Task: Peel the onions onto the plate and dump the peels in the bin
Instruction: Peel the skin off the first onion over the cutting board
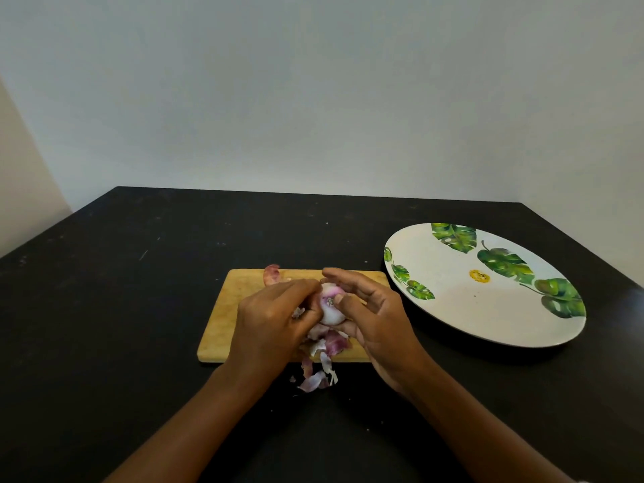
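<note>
A small pale onion (330, 306) with a purple top is held between both hands over the wooden cutting board (223, 318). My left hand (275, 324) grips its left side with curled fingers. My right hand (373, 317) curls round its right side, thumb near the root end. Purple and white peels (329, 345) lie under the hands on the board's front edge. More peels (315, 378) lie on the table just in front. One reddish peel (271, 273) lies at the board's far edge. The white plate (449, 284) with green leaf prints sits to the right.
The black table (122, 308) runs to a pale wall at the back; its right edge passes close behind the plate. No bin is in view.
</note>
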A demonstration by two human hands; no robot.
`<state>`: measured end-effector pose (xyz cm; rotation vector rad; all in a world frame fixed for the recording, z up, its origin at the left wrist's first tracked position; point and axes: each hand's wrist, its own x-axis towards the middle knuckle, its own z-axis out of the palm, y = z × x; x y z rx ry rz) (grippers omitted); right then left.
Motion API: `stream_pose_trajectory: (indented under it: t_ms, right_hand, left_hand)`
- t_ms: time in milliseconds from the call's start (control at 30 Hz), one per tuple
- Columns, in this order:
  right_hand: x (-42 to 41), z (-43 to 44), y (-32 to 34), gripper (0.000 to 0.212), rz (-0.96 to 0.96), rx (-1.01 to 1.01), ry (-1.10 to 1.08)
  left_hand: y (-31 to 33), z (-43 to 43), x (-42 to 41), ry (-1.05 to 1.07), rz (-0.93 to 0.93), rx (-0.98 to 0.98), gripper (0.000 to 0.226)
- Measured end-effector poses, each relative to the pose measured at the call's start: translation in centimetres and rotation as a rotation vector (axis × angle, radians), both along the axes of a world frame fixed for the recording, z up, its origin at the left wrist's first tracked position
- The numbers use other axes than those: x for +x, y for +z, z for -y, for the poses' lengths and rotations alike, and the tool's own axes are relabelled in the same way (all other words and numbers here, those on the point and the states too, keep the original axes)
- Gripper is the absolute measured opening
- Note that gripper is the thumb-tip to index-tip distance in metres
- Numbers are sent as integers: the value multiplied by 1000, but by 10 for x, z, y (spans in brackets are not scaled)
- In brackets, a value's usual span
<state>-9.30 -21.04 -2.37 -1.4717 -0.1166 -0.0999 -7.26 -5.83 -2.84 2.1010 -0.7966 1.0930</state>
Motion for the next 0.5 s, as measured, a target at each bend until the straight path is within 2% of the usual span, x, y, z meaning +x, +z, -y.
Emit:
stream_pose_trajectory:
  t_ms: [233, 400, 500]
  right_hand:
    - [-2, 0, 3, 22, -7, -50, -7]
    - [-2, 2, 3, 19, 9, -24, -22]
    - [-2, 1, 2, 17, 18, -34, -45]
  left_hand:
    - [-1, 5, -3, -68, -127, -78, 21]
    - [5, 7, -5, -231, -359, -270, 13]
    - [6, 7, -2, -250, -445, -296, 9]
